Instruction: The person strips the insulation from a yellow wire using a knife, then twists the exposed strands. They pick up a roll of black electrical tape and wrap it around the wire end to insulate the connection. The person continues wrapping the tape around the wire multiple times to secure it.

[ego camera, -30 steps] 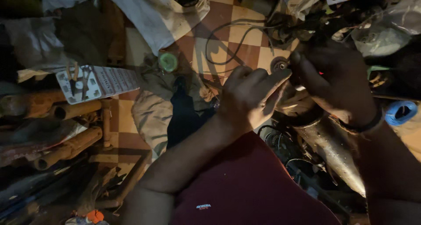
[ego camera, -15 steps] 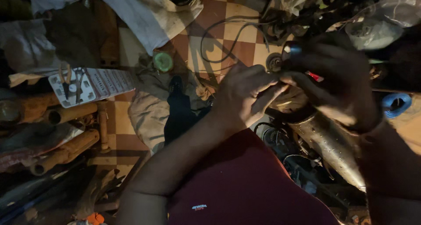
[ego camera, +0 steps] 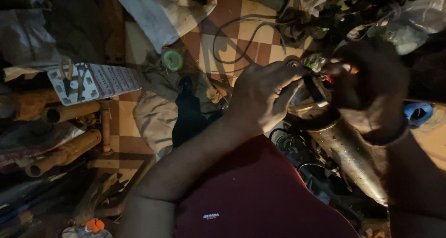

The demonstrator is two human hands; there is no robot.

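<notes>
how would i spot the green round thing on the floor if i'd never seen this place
Start at the checkered brown-and-cream floor at the top middle. Just left of the black cable loop lying on it, at the edge of the crumpled cloth, sits the small green disc. Nothing else nearby is both round and bright green.

A green round lid [ego camera: 172,60], a carded plier set [ego camera: 93,82] and rusty pipes [ego camera: 65,147] lie on the checkered floor [ego camera: 251,15].
</notes>
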